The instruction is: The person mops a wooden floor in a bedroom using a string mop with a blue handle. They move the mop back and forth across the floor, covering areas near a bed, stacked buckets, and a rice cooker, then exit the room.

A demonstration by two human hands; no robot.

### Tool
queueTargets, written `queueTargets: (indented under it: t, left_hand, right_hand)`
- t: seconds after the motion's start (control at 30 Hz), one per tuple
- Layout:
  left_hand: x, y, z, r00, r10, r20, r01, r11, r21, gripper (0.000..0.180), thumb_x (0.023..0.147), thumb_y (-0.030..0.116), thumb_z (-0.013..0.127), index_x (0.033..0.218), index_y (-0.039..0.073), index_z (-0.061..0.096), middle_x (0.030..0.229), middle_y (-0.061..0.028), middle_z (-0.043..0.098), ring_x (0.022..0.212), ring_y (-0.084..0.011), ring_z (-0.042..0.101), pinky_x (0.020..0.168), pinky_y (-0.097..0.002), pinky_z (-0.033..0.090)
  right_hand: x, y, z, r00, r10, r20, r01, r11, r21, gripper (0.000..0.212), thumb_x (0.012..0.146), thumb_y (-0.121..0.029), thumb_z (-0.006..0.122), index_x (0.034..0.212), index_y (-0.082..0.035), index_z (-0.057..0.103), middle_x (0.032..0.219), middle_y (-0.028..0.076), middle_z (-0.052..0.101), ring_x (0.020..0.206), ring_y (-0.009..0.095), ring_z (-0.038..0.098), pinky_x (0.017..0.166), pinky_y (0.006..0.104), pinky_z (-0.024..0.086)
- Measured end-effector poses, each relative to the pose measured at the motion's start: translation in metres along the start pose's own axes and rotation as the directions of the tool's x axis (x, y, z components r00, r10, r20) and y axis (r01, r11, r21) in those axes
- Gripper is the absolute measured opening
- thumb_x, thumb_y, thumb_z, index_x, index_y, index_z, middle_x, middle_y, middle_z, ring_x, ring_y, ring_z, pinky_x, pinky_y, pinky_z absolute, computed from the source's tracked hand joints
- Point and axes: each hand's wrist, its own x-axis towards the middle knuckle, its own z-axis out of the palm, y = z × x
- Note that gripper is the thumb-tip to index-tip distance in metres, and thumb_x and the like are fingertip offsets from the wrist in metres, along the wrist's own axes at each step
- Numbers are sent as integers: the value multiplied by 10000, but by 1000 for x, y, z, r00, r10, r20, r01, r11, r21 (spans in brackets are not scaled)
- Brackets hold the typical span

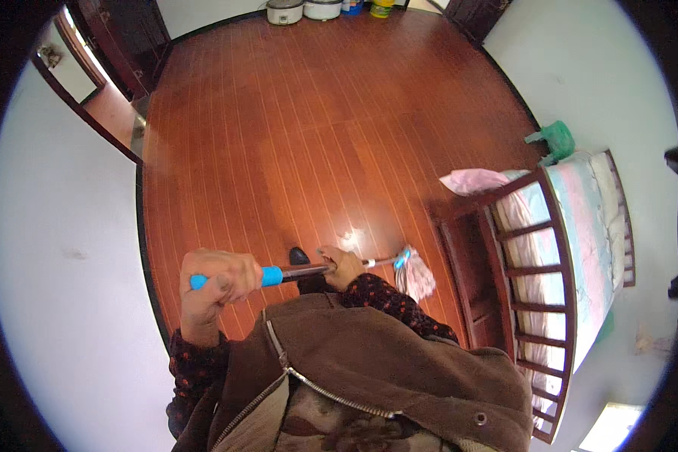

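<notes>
A mop runs sideways in front of me, its dark pole (303,273) ending in a light blue grip (272,276). My left hand (220,280) is wrapped round that grip, with the blue tip poking out beyond the fist. Farther down the pole, my right hand (342,267) is closed on it. The mop head (416,277), pale pinkish strands under a blue collar, rests on the wooden floor (316,158) to the right, near the bed. One dark shoe (299,256) shows just behind the pole.
On the right stands a wooden bed frame (539,307) with slats, pastel bedding (580,218) and a pink cloth (474,181). A green bag (557,142) hangs beyond it. White cookers (285,11) and a yellow bucket (381,8) line the far wall. A doorway opens at left.
</notes>
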Motion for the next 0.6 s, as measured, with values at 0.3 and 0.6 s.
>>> queueTargets:
  t: [0.3,0.6]
  left_hand:
    - [55,47,-91,951,-3,-310,122,923,364,365,791,210,594,518,32,430,529,-65,460,499,-188,453,514,-347,372]
    - [172,66,-225,897,266,352,-354,911,214,386,862,270,608,563,56,490,531,-78,518,480,-238,534,490,-372,445]
  right_hand:
    - [219,-47,36,953,-300,43,302,951,-66,415,699,-124,700,1090,-116,560,895,93,644,799,332,618,701,441,424]
    - [380,-121,20,945,-322,-60,327,937,126,280,798,-179,665,1047,-106,562,768,140,641,744,350,618,678,432,419]
